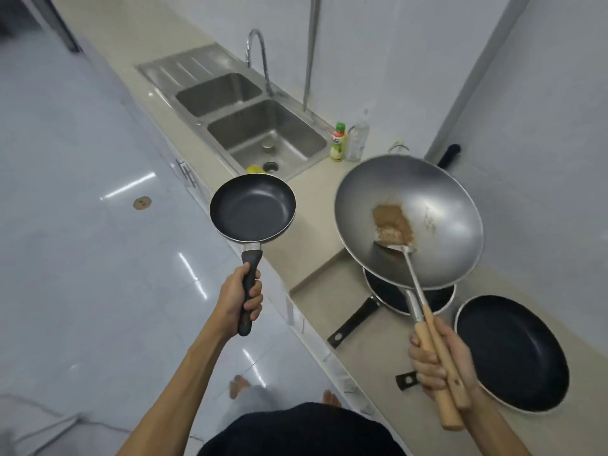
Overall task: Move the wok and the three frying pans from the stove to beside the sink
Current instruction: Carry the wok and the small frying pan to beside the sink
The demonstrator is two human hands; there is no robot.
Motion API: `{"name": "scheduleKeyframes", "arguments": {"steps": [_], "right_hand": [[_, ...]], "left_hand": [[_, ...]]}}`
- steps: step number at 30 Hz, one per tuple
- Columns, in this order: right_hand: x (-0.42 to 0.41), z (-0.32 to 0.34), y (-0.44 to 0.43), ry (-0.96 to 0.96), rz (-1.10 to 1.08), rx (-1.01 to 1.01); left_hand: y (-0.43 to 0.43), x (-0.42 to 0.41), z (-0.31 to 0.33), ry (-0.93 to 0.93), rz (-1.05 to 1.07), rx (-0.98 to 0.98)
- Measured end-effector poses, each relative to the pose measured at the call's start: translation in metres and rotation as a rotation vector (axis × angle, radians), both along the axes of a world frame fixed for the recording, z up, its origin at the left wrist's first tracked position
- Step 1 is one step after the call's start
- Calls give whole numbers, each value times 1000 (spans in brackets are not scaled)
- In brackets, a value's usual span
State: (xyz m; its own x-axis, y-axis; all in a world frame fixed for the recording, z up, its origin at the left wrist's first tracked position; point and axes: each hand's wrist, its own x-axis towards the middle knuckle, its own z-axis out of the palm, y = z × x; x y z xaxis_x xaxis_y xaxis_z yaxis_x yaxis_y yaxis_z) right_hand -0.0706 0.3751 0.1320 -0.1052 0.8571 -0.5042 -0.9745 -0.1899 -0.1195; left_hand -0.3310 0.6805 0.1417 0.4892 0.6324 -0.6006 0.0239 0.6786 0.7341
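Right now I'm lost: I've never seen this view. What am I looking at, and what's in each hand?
This is one picture from a camera worn on a person's head, looking down at their bare arms. The left hand grips a small black frying pan by its handle. The right hand holds the wooden handles of a steel wok and a spatula together; brown residue sits in the wok. Two more frying pans rest on the counter. The double sink lies ahead.
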Motion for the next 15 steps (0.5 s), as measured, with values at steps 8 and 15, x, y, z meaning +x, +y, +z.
{"name": "scheduleKeyframes", "arguments": {"steps": [8,15], "right_hand": [[-28,3,174,-22,61,12],[-91,-1,350,1,188,238]], "left_hand": [[161,-59,-2,-6,78,29],[326,-136,15,19,87,75]]}}
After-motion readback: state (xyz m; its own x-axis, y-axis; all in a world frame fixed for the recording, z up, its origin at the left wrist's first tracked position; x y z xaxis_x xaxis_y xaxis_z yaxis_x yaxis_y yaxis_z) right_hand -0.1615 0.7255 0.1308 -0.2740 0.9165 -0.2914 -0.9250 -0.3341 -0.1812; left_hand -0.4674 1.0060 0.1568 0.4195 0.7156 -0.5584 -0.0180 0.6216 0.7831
